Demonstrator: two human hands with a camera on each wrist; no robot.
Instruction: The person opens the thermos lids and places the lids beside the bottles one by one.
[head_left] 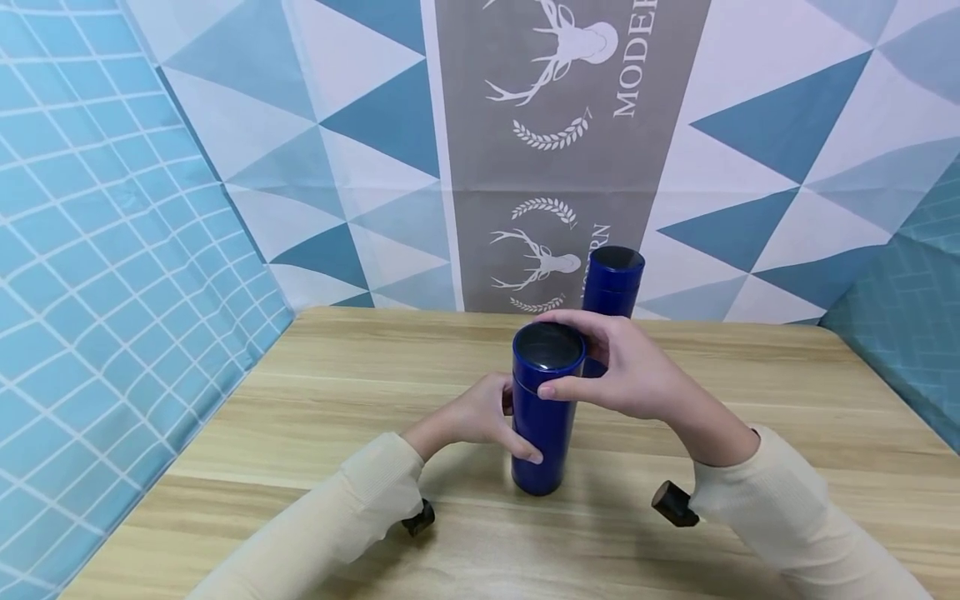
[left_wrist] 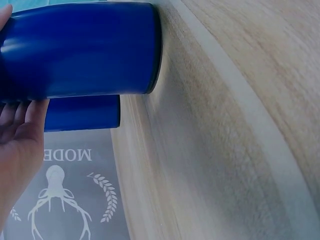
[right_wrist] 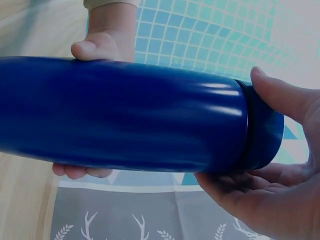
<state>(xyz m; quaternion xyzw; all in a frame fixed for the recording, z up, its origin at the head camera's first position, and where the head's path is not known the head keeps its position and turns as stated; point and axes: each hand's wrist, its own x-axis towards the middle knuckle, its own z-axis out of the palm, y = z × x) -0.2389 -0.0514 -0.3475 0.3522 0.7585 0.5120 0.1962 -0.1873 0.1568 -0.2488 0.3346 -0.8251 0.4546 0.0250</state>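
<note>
A glossy blue thermos flask (head_left: 534, 433) stands roughly upright in front of me, its base close to the tabletop in the left wrist view. My left hand (head_left: 480, 412) holds the lower body from the left, thumb across the near side. At the top, my right hand (head_left: 630, 367) grips the lid (right_wrist: 265, 130), with thumb and fingers on opposite sides. A thin dark seam separates lid from body in the right wrist view. Behind the right hand is a second blue flask (head_left: 613, 287) with a dark top, its lower part mostly hidden by the hand.
Both flasks are at the wood-grain table (head_left: 360, 358). A patterned cloth backdrop (head_left: 375, 125) with triangles and deer heads hangs behind its far edge. Blue tiled-print cloth (head_left: 97, 250) lines the left side. Small black devices (head_left: 675, 503) protrude from under both cuffs.
</note>
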